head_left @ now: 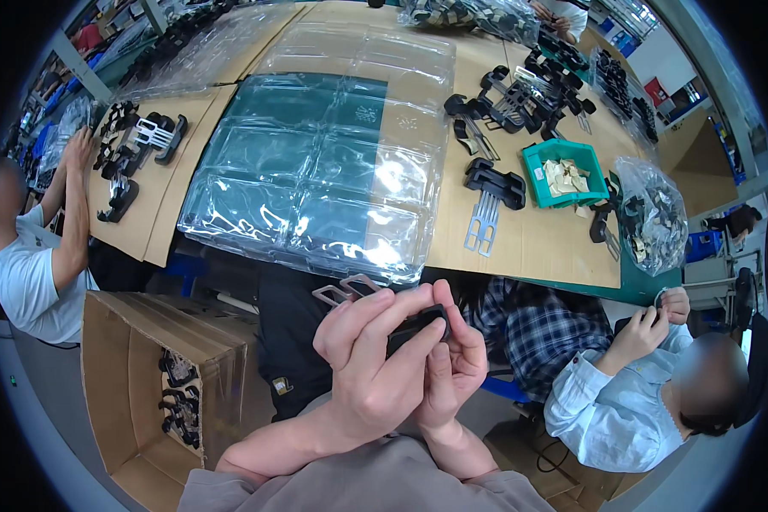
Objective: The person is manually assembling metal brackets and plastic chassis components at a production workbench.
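Note:
In front of my chest, my left hand (375,363) and my right hand (454,367) are both closed on one black plastic part (411,330). Two slotted metal prongs (348,290) stick out past my left fingers, seemingly belonging to that part. My right fingers and thumb press at its near right end, and much of it is hidden by my fingers. A similar black clip with metal prongs (486,205) lies on the cardboard-covered table, ahead and to the right. Just beyond my hands sits a large clear plastic tray (316,183) with shallow compartments.
A green bin (561,203) with small beige pieces stands right of the tray, near a pile of black clips (520,98) and a clear bag (654,218) of parts. An open cardboard box (222,350) sits lower left. Co-workers sit at left (38,264) and right (623,410).

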Action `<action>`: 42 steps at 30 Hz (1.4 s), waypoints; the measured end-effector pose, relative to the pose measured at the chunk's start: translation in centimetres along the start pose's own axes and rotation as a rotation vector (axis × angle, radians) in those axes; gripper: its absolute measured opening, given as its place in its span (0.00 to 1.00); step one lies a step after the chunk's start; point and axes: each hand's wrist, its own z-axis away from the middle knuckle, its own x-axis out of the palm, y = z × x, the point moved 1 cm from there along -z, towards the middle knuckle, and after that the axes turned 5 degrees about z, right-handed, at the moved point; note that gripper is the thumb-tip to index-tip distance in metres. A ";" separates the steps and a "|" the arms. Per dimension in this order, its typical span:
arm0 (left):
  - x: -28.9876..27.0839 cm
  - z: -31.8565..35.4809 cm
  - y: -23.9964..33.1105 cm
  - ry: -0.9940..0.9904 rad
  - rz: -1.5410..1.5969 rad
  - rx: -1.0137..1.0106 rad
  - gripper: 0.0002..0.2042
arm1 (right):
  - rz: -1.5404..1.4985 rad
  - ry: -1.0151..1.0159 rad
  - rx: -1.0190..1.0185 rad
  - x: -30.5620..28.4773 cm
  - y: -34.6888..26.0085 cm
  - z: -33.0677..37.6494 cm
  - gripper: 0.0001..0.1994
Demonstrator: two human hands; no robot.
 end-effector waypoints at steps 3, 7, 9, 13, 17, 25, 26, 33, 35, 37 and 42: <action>-0.5 -0.6 0.1 -0.048 -0.045 0.033 0.08 | -0.069 0.010 0.032 -0.1 -0.5 0.2 0.19; -0.9 -1.1 0.2 -0.110 -0.147 0.083 0.08 | -0.096 0.031 0.096 -0.3 -0.6 0.4 0.20; -1.0 -1.3 0.1 -0.160 -0.233 0.116 0.07 | -0.096 0.049 0.156 -0.4 -0.5 0.4 0.20; -1.5 -1.8 0.1 -0.144 -0.263 0.119 0.06 | -0.086 0.011 0.067 -0.1 -0.2 0.1 0.20; -2.1 -2.9 -1.5 -0.241 -0.256 0.227 0.05 | -0.056 -0.007 0.097 -0.6 0.0 0.5 0.20; -2.3 -4.0 -3.3 -0.336 -0.304 0.552 0.05 | 0.150 -0.135 0.082 -1.1 -1.4 -0.6 0.22; -2.1 -3.9 -3.5 -0.321 -0.248 0.509 0.05 | 0.150 -0.132 0.089 -1.1 -1.6 -0.6 0.22; -1.0 -2.8 -4.0 -0.277 0.053 0.321 0.04 | 0.165 -0.079 0.080 -1.1 -1.3 -0.2 0.21; -0.9 -2.6 -4.0 -0.282 0.077 0.291 0.04 | 0.153 -0.072 0.082 -1.0 -1.2 -0.1 0.21; -0.3 -2.3 -3.6 -0.201 0.065 0.270 0.05 | 0.168 -0.042 0.057 -0.9 -1.5 -0.4 0.21; 0.8 -2.2 -3.0 -0.100 0.044 0.240 0.07 | 0.194 -0.003 0.081 -1.2 -1.3 -1.3 0.20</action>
